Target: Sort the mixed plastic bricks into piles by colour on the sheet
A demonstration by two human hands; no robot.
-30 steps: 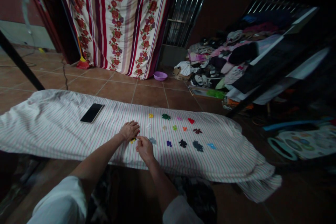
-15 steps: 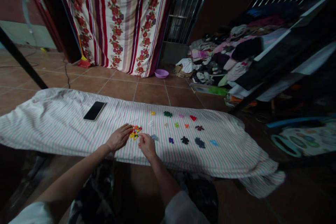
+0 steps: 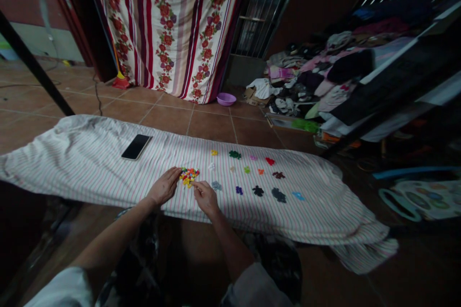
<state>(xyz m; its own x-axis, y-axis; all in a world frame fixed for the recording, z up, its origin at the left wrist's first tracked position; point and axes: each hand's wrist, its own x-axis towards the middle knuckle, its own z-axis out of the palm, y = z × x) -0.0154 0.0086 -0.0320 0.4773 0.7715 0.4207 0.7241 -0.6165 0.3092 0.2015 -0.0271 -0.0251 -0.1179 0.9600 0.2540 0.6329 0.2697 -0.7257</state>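
A mixed pile of small bright pieces (image 3: 188, 177), mostly yellow, orange and red, lies on the striped cloth (image 3: 306, 220). Flat against the pile's left side rests my left hand (image 3: 165, 186), its fingers stretched out. At the lower right edge of the pile is my right hand (image 3: 206, 197), fingers curled and the index fingertip at the pieces; anything pinched there is too small to make out. Sorted by colour, little heaps spread to the right, among them grey pieces (image 3: 216, 185), white pieces (image 3: 212, 166), dark green pieces (image 3: 235, 154) and black pieces (image 3: 258, 190).
A phone (image 3: 137, 147) lies on the cloth to the left. Beyond it on the tiled floor are a purple basin (image 3: 226, 100) and a floral curtain (image 3: 165, 24). Clothes (image 3: 324, 72) are heaped at the back right. A dark pole (image 3: 36, 64) slants on the left.
The whole view has shifted slightly, so things sit a little further right. My right index finger has straightened somewhat at the pile's edge; my left hand stays beside the pile.
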